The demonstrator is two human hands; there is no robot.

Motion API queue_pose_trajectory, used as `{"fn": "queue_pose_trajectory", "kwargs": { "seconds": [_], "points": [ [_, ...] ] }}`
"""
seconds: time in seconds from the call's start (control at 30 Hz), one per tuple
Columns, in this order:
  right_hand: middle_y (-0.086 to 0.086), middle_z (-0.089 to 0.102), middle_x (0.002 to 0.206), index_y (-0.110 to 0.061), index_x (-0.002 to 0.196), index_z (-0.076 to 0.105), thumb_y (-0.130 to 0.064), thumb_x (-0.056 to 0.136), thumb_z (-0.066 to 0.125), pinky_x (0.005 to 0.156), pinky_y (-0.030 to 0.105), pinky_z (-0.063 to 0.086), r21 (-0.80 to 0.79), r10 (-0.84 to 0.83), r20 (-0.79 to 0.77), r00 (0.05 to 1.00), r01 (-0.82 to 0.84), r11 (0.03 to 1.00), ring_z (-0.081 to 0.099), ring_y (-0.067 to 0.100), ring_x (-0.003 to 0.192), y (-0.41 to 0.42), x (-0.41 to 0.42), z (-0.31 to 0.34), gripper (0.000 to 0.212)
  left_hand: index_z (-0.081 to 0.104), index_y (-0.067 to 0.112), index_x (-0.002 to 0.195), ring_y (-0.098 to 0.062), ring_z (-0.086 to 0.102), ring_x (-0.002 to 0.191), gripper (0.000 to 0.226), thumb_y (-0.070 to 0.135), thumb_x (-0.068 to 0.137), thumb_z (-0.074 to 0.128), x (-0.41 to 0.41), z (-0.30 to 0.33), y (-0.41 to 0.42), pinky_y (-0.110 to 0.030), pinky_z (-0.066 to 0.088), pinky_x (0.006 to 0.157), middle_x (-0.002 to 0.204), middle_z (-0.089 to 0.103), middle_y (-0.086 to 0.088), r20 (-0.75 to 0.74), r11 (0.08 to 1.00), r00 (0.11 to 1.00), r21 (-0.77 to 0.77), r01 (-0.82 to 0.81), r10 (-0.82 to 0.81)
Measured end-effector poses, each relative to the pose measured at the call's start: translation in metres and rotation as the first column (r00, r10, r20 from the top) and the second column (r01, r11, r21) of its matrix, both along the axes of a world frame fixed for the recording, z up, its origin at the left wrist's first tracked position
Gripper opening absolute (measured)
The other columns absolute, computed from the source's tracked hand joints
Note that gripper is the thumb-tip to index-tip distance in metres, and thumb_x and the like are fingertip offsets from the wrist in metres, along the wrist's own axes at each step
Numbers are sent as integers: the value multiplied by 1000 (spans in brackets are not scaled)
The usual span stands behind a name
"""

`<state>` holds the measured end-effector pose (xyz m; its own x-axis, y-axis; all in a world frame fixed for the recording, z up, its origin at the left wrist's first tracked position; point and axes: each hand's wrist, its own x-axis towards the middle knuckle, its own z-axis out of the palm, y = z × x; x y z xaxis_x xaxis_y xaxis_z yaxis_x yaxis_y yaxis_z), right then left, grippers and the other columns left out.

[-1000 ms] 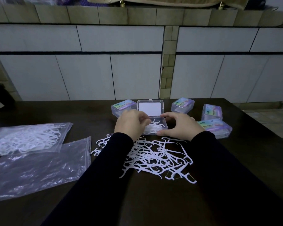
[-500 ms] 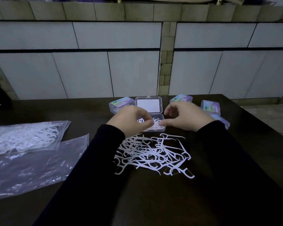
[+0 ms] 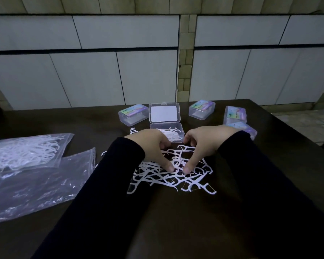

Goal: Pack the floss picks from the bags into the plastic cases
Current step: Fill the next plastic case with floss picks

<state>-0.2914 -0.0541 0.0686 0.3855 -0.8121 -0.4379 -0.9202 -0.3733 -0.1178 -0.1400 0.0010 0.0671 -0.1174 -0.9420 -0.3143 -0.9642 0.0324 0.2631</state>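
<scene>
A dark brown table [image 3: 185, 227] is carrying everything. A loose heap of white floss picks [image 3: 168, 176] is lying near the middle. Just beyond the heap an open clear case [image 3: 166, 126] is sitting with its lid standing up and some picks lying in its tray. A closed case [image 3: 132, 114] with a coloured label is sitting to its left, another closed case [image 3: 201, 109] to its right. Two more labelled cases [image 3: 235, 114] are sitting farther right, close to each other. At the left, a clear bag of picks [image 3: 24, 150] is lying partly over a flatter clear bag [image 3: 34, 186].
</scene>
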Motion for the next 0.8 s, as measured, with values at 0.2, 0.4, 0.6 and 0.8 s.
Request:
{"fn": "queue_pose_trajectory", "kwargs": {
  "seconds": [0.2,0.4,0.6,0.8],
  "points": [
    [-9,59,85,-22,118,63,-36,79,76,79,26,47,36,15,98,995,-18,999,56,10,83,-4,-2,-2,43,67,28,118,-6,56,91,38,38,81,72,8,-6,-6,-14,37,63,91,61,14,-59,997,998,-82,2,-7],
    [-10,60,82,-19,108,68,-31,88,67,70,20,44,-31,28,115,993,-25,999,54,6,77,-7,1,-9,22,73,24,102,-3,56,80,18,29,84,71,9,-9,-7,-11,36,61,85,62,15,-93,990,996,-141,-9,-4],
    [-7,60,81,-16,105,68,-27,91,63,64,17,42,-68,44,120,992,-36,997,54,7,75,-8,2,-11,19,71,18,107,-11,58,95,20,27,91,63,5,-7,-6,-18,39,74,106,67,3,-53,992,998,-125,-31,24],
    [-3,66,91,-16,106,69,-29,91,63,70,19,46,-104,47,98,994,-37,994,60,11,85,-12,2,-13,21,70,18,113,-13,58,95,25,26,91,64,5,-8,-8,-20,41,78,105,66,2,-45,987,998,-153,-54,48]
  ]
}}
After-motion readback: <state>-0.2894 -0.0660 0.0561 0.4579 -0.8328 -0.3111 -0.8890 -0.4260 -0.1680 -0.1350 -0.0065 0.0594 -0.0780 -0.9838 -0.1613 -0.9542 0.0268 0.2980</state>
